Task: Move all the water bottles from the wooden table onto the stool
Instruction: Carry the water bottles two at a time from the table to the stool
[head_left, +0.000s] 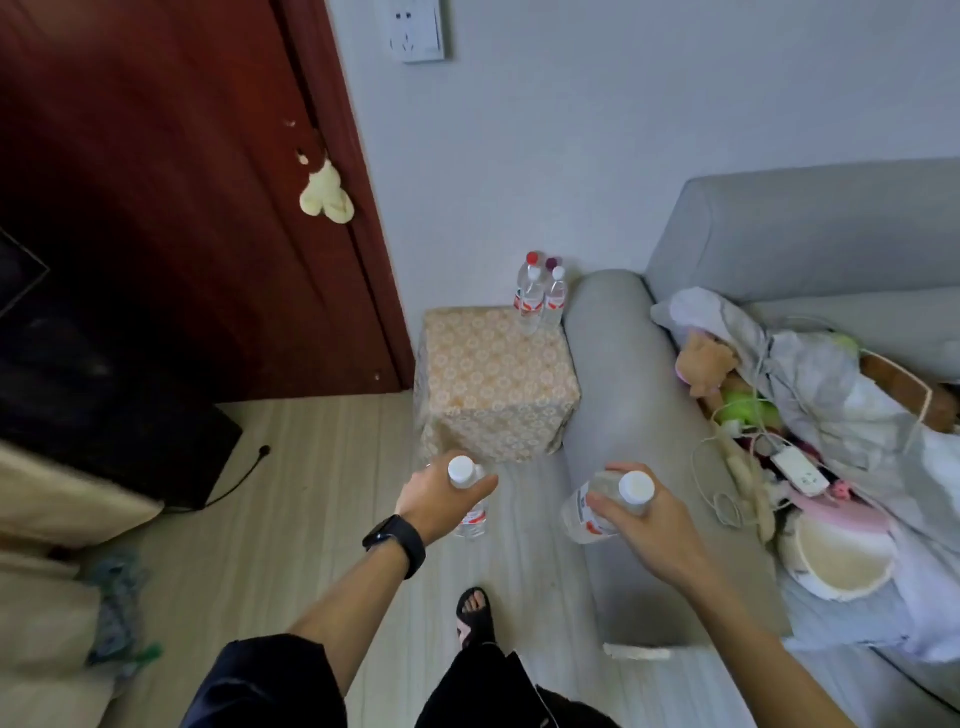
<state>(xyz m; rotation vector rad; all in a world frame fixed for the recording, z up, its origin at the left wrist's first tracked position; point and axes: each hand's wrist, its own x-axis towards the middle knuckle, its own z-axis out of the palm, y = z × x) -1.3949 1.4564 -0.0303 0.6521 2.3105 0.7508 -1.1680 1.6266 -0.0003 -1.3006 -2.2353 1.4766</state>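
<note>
My left hand (436, 501) grips a clear water bottle (470, 512) with a white cap, held upright above the floor. My right hand (641, 519) grips a second white-capped bottle (597, 506) near its neck, over the sofa arm. Ahead stands the stool (493, 379), a cube covered in yellow patterned cloth. Three water bottles (537, 296) with red labels stand together on its far right corner. Both hands are short of the stool, in front of its near side. The wooden table is out of view.
A grey sofa (623, 395) flanks the stool on the right, heaped with clothes, toys and cables (810, 415). A dark red door (182, 182) is at the left, with a black cabinet (104, 389) and a cable on the wooden floor. My sandalled foot (474, 613) is below.
</note>
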